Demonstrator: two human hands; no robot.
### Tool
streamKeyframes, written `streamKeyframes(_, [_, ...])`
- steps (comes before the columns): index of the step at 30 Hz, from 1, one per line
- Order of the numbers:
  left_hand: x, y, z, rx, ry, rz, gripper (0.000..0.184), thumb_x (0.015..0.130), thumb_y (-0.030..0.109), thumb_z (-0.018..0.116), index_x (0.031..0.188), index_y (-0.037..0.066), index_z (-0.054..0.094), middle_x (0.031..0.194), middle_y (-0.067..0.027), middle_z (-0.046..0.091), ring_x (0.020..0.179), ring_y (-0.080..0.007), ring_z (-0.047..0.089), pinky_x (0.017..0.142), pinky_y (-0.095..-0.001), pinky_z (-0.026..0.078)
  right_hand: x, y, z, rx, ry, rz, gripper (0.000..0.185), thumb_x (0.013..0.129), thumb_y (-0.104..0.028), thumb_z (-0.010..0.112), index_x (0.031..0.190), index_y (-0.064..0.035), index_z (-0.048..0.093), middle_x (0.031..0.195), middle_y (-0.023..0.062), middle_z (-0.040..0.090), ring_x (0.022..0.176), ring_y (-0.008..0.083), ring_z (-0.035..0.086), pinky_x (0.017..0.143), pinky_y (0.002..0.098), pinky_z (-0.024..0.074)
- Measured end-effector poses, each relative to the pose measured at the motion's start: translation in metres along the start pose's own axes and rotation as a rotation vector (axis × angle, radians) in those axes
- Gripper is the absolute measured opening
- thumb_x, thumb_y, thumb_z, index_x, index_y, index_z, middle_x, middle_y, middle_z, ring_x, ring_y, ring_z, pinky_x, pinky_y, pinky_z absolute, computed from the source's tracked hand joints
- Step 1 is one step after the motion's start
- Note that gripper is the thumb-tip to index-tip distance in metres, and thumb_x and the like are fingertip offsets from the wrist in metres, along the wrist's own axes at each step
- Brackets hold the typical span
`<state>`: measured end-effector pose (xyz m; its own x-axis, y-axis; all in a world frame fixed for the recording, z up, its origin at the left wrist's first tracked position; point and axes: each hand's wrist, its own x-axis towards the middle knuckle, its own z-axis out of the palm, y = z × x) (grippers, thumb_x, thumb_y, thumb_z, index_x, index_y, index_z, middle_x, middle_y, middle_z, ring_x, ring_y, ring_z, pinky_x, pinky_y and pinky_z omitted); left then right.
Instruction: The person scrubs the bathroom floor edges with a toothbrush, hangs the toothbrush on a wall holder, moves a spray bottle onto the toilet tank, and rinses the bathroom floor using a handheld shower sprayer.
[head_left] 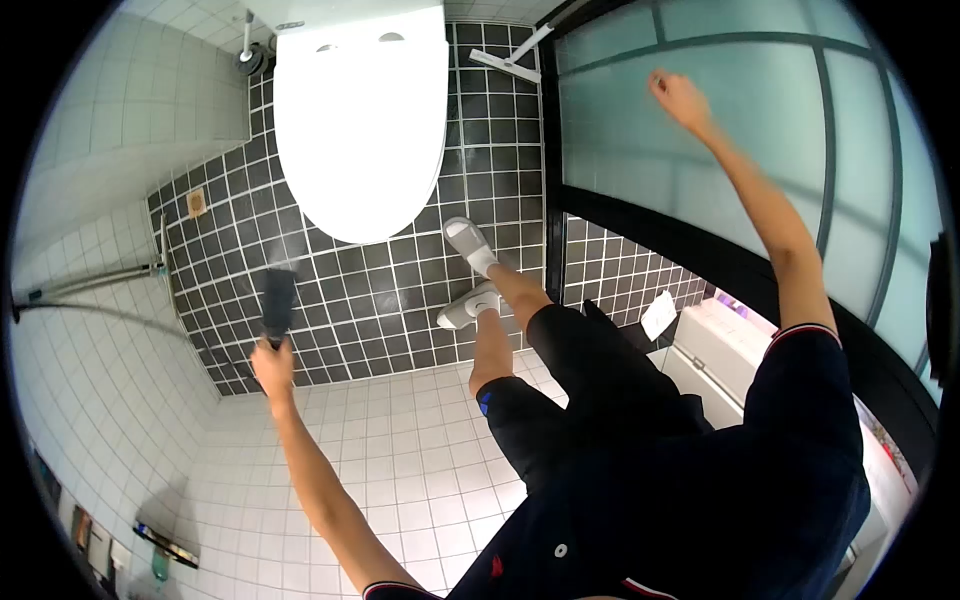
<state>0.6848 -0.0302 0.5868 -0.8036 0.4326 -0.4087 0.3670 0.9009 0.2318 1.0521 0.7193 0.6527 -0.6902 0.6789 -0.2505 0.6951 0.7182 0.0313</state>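
My left hand [273, 368] is closed round the handle of a black hand-held shower head [279, 298], held out over the dark floor tiles at the left. A faint whitish blur, perhaps spray, shows just beyond its head. My right hand [682, 100] is raised beside the frosted glass partition [690, 120]. Its fingers are curled in and nothing shows in them. Between my hands, a white toilet [360, 130] with its lid down stands at the back. My feet, in grey-white slippers [468, 305], are on the tiles to its right.
A white floor squeegee [505, 65] leans right of the toilet, and a toilet brush [250, 60] stands to its left. A floor drain [196, 203] lies near the left wall. The partition's black frame [680, 245] runs along my right. A dark hose [110, 312] hangs at the left wall.
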Motion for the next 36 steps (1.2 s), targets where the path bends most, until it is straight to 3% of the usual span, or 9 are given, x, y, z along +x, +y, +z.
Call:
streamKeyframes(3, [-0.018, 0.023, 0.012, 0.061, -0.185, 0.082, 0.025, 0.077, 0.018, 0.070, 0.099, 0.006, 0.068, 0.081, -0.0212, 0.068, 0.078, -0.0423, 0.066, 0.068, -0.0503, 0.053, 0.017, 0.015, -0.025, 0.040, 0.053, 0.066, 0.027, 0.095, -0.032, 0.049, 0.110, -0.0135, 0.063, 0.088, 0.0136, 0.071, 0.081, 0.0356, 0.067, 0.069, 0.0465, 0.0525])
streamKeyframes(5, [-0.020, 0.031, 0.031, 0.160, -0.173, 0.221, 0.027, 0.076, 0.019, 0.069, 0.102, 0.009, 0.067, 0.079, -0.0184, 0.069, 0.076, -0.0407, 0.066, 0.067, -0.0500, 0.053, 0.016, 0.016, -0.038, 0.041, 0.040, 0.066, 0.027, 0.095, -0.031, 0.049, 0.110, -0.0133, 0.063, 0.088, 0.0119, 0.071, 0.080, 0.0341, 0.067, 0.069, 0.0454, 0.0522])
streamKeyframes(9, [-0.004, 0.058, 0.061, 0.311, -0.223, 0.237, 0.028, 0.076, 0.019, 0.068, 0.103, 0.011, 0.066, 0.079, -0.0179, 0.069, 0.077, -0.0391, 0.067, 0.068, -0.0503, 0.054, -0.002, 0.009, -0.034, 0.006, 0.008, 0.041, 0.027, 0.095, -0.031, 0.050, 0.109, -0.0120, 0.062, 0.088, 0.0091, 0.070, 0.079, 0.0312, 0.066, 0.069, 0.0430, 0.0522])
streamKeyframes(17, [0.018, 0.149, 0.086, 0.069, -0.283, 0.320, 0.031, 0.078, 0.026, 0.066, 0.104, 0.010, 0.069, 0.087, -0.0220, 0.069, 0.086, -0.0420, 0.066, 0.077, -0.0506, 0.053, -0.052, 0.014, 0.013, 0.019, 0.027, 0.004, 0.026, 0.096, -0.031, 0.049, 0.108, -0.0132, 0.062, 0.092, 0.0086, 0.070, 0.082, 0.0329, 0.066, 0.070, 0.0446, 0.0529])
streamKeyframes(22, [0.029, 0.181, 0.093, -0.069, -0.200, 0.293, 0.029, 0.079, 0.028, 0.066, 0.099, 0.007, 0.071, 0.087, -0.0232, 0.069, 0.085, -0.0426, 0.066, 0.076, -0.0502, 0.053, -0.090, -0.020, -0.007, 0.009, 0.054, -0.049, 0.025, 0.096, -0.031, 0.050, 0.108, -0.0137, 0.062, 0.092, 0.0084, 0.070, 0.083, 0.0334, 0.066, 0.070, 0.0445, 0.0532])
streamKeyframes(27, [0.023, 0.216, 0.096, -0.194, -0.263, 0.366, 0.029, 0.076, 0.026, 0.069, 0.096, 0.004, 0.072, 0.082, -0.0244, 0.068, 0.084, -0.0435, 0.066, 0.076, -0.0496, 0.051, -0.108, -0.031, -0.016, -0.010, 0.007, -0.024, 0.025, 0.096, -0.031, 0.049, 0.108, -0.0136, 0.062, 0.091, 0.0083, 0.070, 0.083, 0.0330, 0.067, 0.070, 0.0447, 0.0532])
streamKeyframes(31, [0.024, 0.264, 0.087, -0.211, -0.391, 0.400, 0.030, 0.072, 0.022, 0.068, 0.096, 0.004, 0.072, 0.080, -0.0242, 0.067, 0.082, -0.0429, 0.066, 0.074, -0.0468, 0.051, -0.089, -0.015, -0.008, 0.003, 0.063, -0.018, 0.028, 0.095, -0.034, 0.047, 0.106, -0.0142, 0.064, 0.088, 0.0070, 0.070, 0.084, 0.0332, 0.066, 0.070, 0.0439, 0.0530])
streamKeyframes(33, [0.034, 0.287, 0.087, -0.209, -0.381, 0.427, 0.029, 0.072, 0.022, 0.068, 0.095, 0.005, 0.072, 0.078, -0.0242, 0.067, 0.080, -0.0422, 0.066, 0.074, -0.0457, 0.052, -0.066, 0.001, -0.002, -0.006, -0.010, -0.019, 0.037, 0.094, -0.030, 0.056, 0.128, -0.0147, 0.054, 0.100, 0.0149, 0.068, 0.083, 0.0345, 0.067, 0.072, 0.0461, 0.0555])
streamKeyframes(36, [0.045, 0.328, 0.077, -0.236, -0.331, 0.481, 0.028, 0.071, 0.024, 0.069, 0.091, 0.005, 0.073, 0.074, -0.0237, 0.066, 0.077, -0.0404, 0.067, 0.072, -0.0447, 0.051, -0.021, 0.016, -0.006, 0.012, 0.006, 0.049, 0.034, 0.096, -0.030, 0.055, 0.124, -0.0114, 0.056, 0.098, 0.0127, 0.070, 0.090, 0.0312, 0.068, 0.071, 0.0424, 0.0537])
